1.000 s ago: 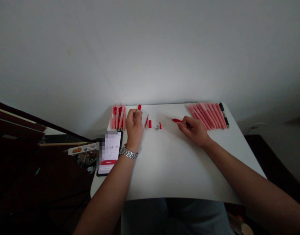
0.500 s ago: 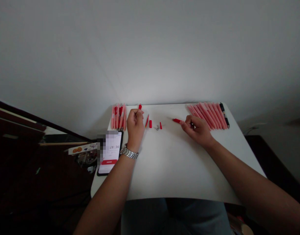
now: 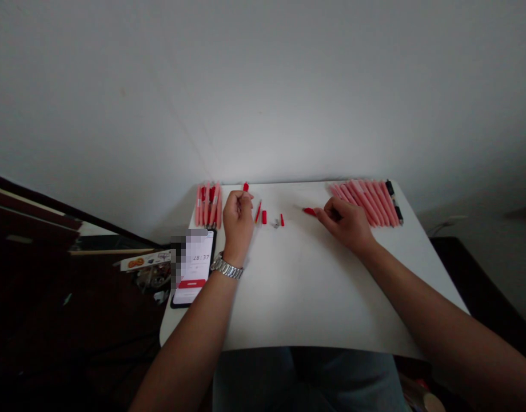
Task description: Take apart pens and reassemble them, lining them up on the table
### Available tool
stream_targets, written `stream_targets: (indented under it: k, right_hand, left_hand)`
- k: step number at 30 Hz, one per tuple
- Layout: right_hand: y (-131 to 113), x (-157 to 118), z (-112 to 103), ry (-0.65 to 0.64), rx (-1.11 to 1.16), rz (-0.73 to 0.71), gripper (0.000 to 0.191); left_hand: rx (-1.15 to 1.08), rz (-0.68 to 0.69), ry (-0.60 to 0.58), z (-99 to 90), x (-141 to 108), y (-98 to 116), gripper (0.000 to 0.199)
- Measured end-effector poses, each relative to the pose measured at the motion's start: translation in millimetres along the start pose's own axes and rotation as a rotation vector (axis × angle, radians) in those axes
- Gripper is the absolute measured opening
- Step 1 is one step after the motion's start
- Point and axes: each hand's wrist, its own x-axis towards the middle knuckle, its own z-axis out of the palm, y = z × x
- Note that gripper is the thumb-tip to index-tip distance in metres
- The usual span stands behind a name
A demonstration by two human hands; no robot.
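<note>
My left hand (image 3: 238, 220) is closed at the left of the white table, and a red pen part (image 3: 246, 187) sticks out above its fingers. My right hand (image 3: 346, 222) pinches a red pen piece (image 3: 309, 211) with a thin tip pointing left. Between the hands lie a slim red refill-like piece (image 3: 258, 212), a short red cylinder (image 3: 264, 217), a small metallic bit (image 3: 276, 224) and a small red piece (image 3: 282, 220). How far each held part runs inside the fingers is hidden.
Pink pens (image 3: 208, 206) stand in a row at the back left of the table (image 3: 297, 309). Several more pink pens (image 3: 370, 200) and a black pen (image 3: 394, 201) lie at the back right. A phone (image 3: 194, 269) rests at the left edge, beside my watch (image 3: 227, 267).
My right hand has turned slightly, its fingers curling more over the red piece. My left hand is nearly unmoved. The phone's timer shows one second more.
</note>
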Motion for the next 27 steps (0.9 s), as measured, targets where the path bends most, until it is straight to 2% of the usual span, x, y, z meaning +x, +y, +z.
stream_targets:
  k: [7,14,19,27]
  right_hand:
    - [-1.0,0.4,-0.5,-0.05,-0.052,0.006,0.042]
    - [1.7,0.2,1.6,-0.009,-0.182,0.014,0.039]
    - [2.9,-0.9,1.1,-0.061,-0.273,0.009,0.031]
    - [6.1,-2.7,2.7,-0.144,-0.344,0.003,0.031]
  left_hand:
    - [-0.01,-0.004,-0.002,0.5,0.0,-0.5,0.02]
    - [-0.001,-0.011,-0.003,0.5,-0.2,0.9,0.02]
    - [-0.005,-0.005,-0.006,0.3,-0.5,0.5,0.019]
    - [0.002,-0.012,-0.018,-0.3,-0.9,2.0,0.019]
